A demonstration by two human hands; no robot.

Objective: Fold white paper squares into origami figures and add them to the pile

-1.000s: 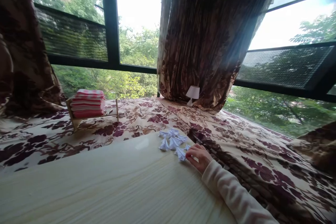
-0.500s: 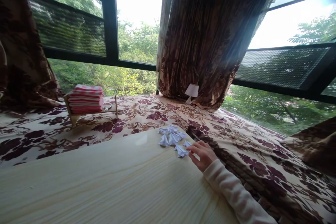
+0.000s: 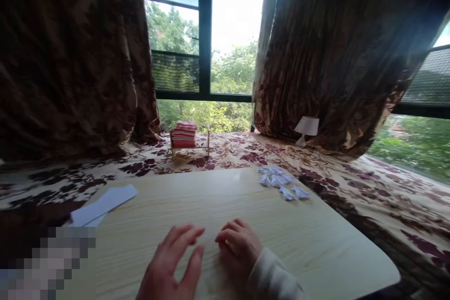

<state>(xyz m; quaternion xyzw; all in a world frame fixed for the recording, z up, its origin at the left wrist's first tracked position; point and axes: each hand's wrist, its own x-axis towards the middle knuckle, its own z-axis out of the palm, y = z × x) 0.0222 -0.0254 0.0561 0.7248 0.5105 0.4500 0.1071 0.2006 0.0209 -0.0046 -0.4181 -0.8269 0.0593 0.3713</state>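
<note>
Near the front of the pale wood-grain table (image 3: pixel 183 197), my left hand (image 3: pixel 172 262) is open, thumb and fingers apart, with nothing between them. To its right is my right hand (image 3: pixel 239 246), its fingers loosely bent over the tabletop and a light sleeve at the wrist. Nothing shows in that hand, though its palm side is hidden. Several small folded white paper pieces (image 3: pixel 277 181) lie clustered by the far right corner, apart from both hands. Flat white paper sheets (image 3: pixel 105 204) overlap at the table's left edge.
Beyond the table spreads a flower-patterned cloth (image 3: pixel 239 150). On it stand a small rack (image 3: pixel 208 143) with stacked red-and-white cloths (image 3: pixel 184 134) and a little white lamp (image 3: pixel 307 126). Dark patterned curtains (image 3: pixel 316 56) hang by the windows. A pixelated patch (image 3: pixel 52 267) covers the lower left.
My right hand has drawn back from the folded papers toward the front of the table. My left hand has come into view. The view has swung left, showing the flat sheets.
</note>
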